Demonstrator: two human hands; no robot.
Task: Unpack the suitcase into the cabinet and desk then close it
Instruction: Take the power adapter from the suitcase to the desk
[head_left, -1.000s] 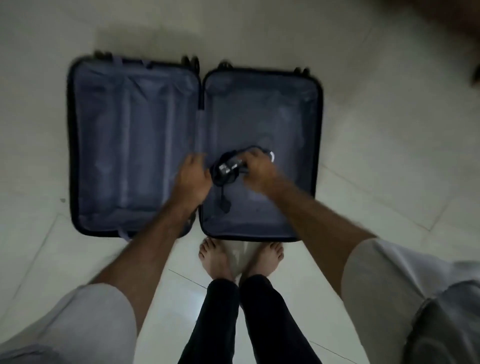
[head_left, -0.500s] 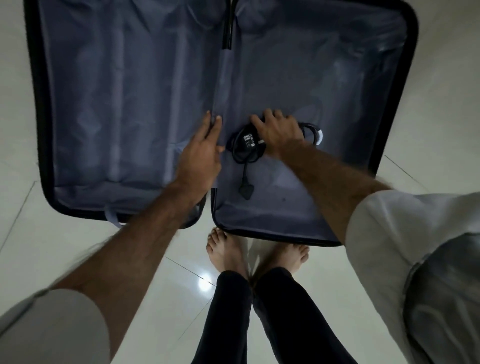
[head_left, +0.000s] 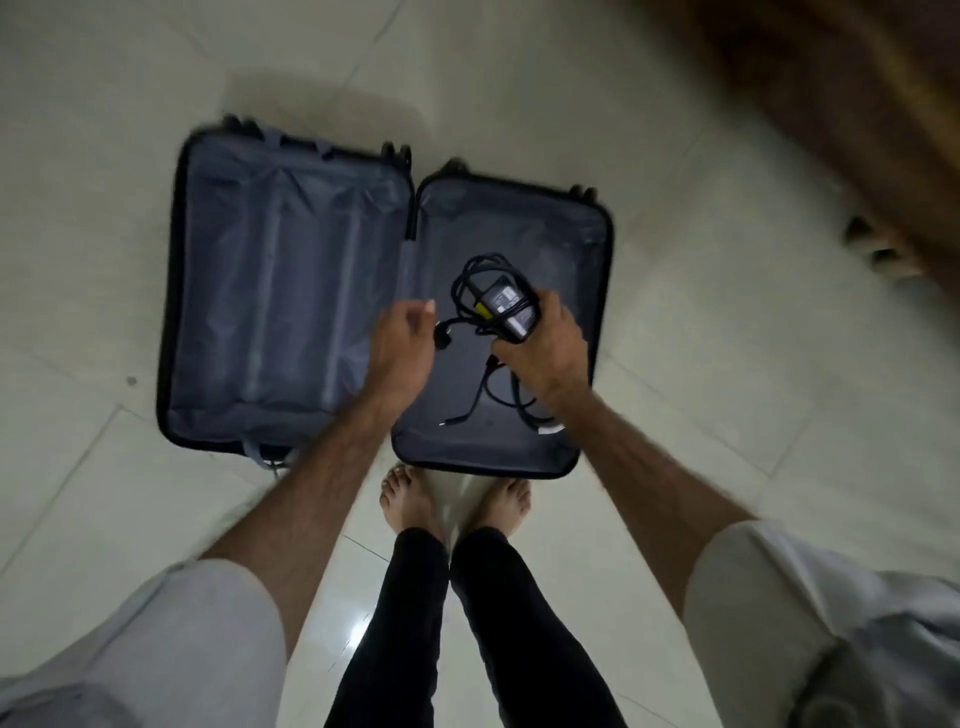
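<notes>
Item 1: power adapter (head_left: 508, 310), black brick with a label and a yellow tag, cable (head_left: 470, 280) looped around it. I see it held above the right half of the suitcase (head_left: 291, 291), gripped in my right hand (head_left: 545, 348), fingers curled round the brick's near end. Its long axis runs diagonally, far-left to near-right, label face up. Loose cable ends dangle below the hand toward the lining; one plug (head_left: 444, 329) hangs just beside my left hand.

Item 2: left hand (head_left: 402, 343), over the suitcase's hinge line, just left of the adapter. Fingers loosely curled, holding nothing that I can make out; contact with the plug I cannot tell.

Item 3: suitcase, lying open and flat, both halves lined in grey-blue fabric, wheels at the far edge.

Item 4: floor (head_left: 701, 322), pale glossy tiles. My bare feet stand at the suitcase's near edge. Brown wooden furniture (head_left: 857, 104), blurred, sits far right.
</notes>
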